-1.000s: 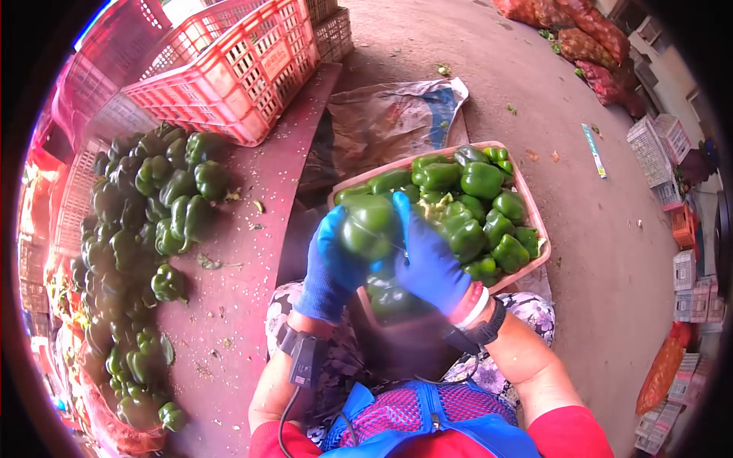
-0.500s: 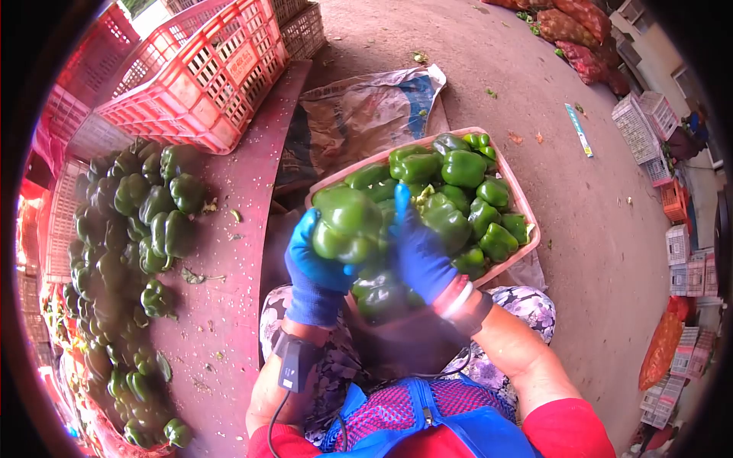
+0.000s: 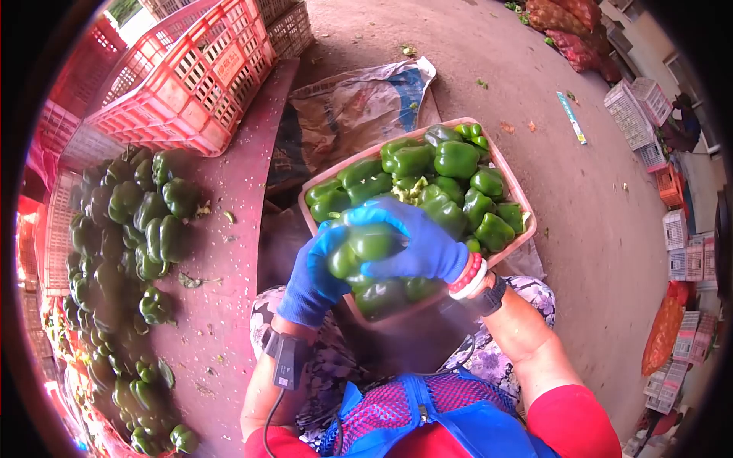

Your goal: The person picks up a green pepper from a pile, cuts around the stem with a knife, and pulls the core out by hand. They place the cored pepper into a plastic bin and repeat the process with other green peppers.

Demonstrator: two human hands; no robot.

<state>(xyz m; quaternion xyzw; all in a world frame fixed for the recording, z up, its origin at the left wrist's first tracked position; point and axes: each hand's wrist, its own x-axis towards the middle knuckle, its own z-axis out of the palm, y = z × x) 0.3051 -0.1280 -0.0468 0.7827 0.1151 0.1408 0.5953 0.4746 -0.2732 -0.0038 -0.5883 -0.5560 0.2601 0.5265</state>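
Observation:
Between my blue-gloved hands is a large green bell pepper (image 3: 363,248), held above the near side of a pink crate (image 3: 527,240). My left hand (image 3: 314,267) is wrapped round its left side. Over its top and right side curls my right hand (image 3: 420,244), fingers closed on it. Several other green bell peppers (image 3: 456,160) fill the crate, with pale green scraps (image 3: 410,189) among them. The crate's near left part is partly hidden by my hands and the held pepper.
Left of me, a reddish board (image 3: 202,328) carries a large pile of green bell peppers (image 3: 126,198). A pink plastic basket (image 3: 191,84) stands at its far end. A crumpled sack (image 3: 351,111) lies beyond the crate. Stacked crates (image 3: 637,114) and filled net sacks (image 3: 569,38) are farther right.
My right hand has turned from upright beside the pepper to curling over it. The pepper has come slightly lower and nearer to me. The view has shifted slightly.

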